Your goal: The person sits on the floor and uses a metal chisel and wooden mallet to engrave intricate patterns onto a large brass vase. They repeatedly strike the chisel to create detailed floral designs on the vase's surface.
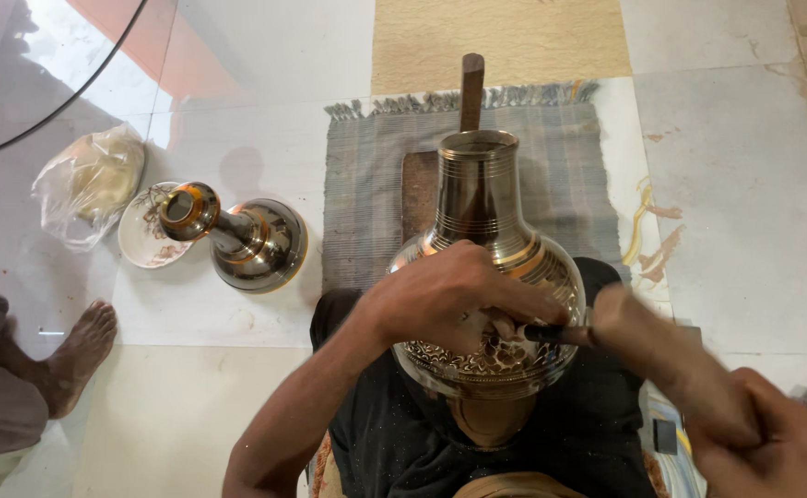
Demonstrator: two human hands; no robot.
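Two hands at work: our left hand (440,295) curls fingers round a chisel (551,334) set on the vase (486,277) in our lap; right hand (772,443) grips a blurred mallet (661,346). Keep chisel steady, taps light. Vase mouth dark, contents unseen. Beside: second vase (242,238), dish (150,235), bag (90,180).

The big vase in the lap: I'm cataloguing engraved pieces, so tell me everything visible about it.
The vase looks like polished metal, dark with gold bands: a ringed neck, an open mouth and a round belly with engraved floral patterns. It lies tilted in the lap, mouth pointing away. The left hand rests on its belly, holding a chisel against it; the blurred right hand swings a mallet.
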